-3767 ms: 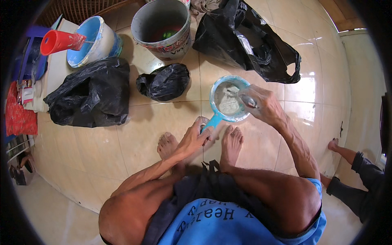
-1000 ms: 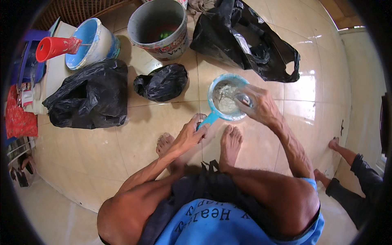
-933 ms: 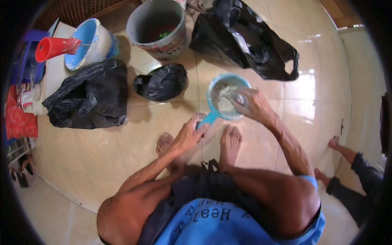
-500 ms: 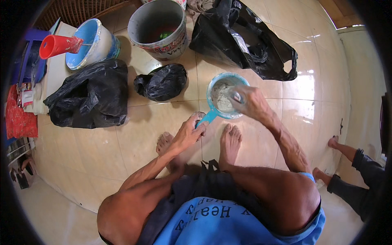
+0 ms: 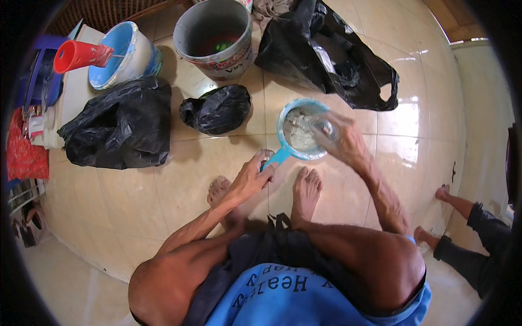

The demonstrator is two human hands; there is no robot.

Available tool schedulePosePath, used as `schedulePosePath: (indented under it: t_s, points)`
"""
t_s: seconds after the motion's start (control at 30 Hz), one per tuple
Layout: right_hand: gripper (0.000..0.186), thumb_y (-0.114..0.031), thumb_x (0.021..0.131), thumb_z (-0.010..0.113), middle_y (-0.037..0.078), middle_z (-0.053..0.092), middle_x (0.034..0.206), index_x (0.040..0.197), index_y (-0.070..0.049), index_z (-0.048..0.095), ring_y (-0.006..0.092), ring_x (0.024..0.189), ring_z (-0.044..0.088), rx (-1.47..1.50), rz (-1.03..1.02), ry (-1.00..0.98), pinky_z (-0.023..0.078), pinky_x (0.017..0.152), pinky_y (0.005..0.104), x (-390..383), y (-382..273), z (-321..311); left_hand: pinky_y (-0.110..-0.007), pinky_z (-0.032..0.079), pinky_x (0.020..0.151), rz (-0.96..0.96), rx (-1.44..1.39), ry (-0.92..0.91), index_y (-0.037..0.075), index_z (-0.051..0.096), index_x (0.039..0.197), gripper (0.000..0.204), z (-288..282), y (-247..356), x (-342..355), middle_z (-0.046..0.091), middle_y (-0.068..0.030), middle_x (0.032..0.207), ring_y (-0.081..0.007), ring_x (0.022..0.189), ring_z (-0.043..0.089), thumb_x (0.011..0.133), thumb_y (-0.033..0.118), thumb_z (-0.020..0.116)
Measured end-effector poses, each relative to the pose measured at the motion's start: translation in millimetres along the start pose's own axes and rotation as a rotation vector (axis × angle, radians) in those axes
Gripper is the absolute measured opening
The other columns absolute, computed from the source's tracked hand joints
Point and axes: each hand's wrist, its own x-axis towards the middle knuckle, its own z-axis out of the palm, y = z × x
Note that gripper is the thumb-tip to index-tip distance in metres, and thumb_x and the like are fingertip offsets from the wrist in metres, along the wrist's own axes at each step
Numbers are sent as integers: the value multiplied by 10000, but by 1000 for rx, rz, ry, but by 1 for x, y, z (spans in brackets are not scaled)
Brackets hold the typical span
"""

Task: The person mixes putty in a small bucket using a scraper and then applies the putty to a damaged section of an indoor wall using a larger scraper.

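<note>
Your left hand (image 5: 251,176) has its fingers wrapped round the handle (image 5: 279,156) of the blue dipper (image 5: 280,130), which sits just beyond them. Your right hand's (image 5: 349,142) fingers look closed on a blurred tool (image 5: 327,129) over the dipper's right rim. The pale paste (image 5: 299,136), left of those fingers, seems only partly mixed, with lumps left. Those same fingers hide the tool's lower end and some paste; blur obscures the tool's shape.

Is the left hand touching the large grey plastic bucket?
No: the left hand grips the round light-blue plastic dipper by its handle, well apart from the grey bucket.
</note>
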Motion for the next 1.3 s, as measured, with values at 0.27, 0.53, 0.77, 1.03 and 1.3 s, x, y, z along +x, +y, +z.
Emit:
schedulePosePath:
  t_s: [0.27,0.53,0.77,1.03,1.3]
  points:
    - [216,-153,819,715,173,687,912,992,-28,684,311,757,683,-9,-70,-13,540,701,375,8,-5,-5,-248,410,511,5,-4,-24,15,489,1197,313,-1,4,0,570,-38,728,-90,570,493,976,224,561]
    - [205,-139,823,689,173,680,929,996,-29,675,334,773,671,38,-17,80,537,699,381,5,-9,-2,-286,431,521,8,2,4,24,486,1215,372,-1,-4,-2,589,-49,702,-110,562,520,960,278,579]
    - [331,-128,756,728,162,669,1003,1075,-57,670,327,863,663,-116,-220,-93,538,763,401,-6,-1,-9,-286,434,526,-6,40,-3,17,488,1205,366,0,4,-1,598,-54,723,-104,586,533,957,271,579]
    - [411,-44,677,747,169,674,1062,1080,-68,674,343,944,658,-186,-275,-265,542,819,399,-9,2,14,-252,405,512,10,20,-21,13,480,1186,311,-2,4,-2,573,-39,725,-93,570,502,974,228,555]
    - [395,-57,715,730,166,682,1018,1105,-53,671,342,920,661,-64,-183,-92,544,821,392,17,-7,-21,-290,431,523,-1,3,-2,15,488,1195,354,-1,4,-6,596,-58,712,-118,564,522,959,266,572]
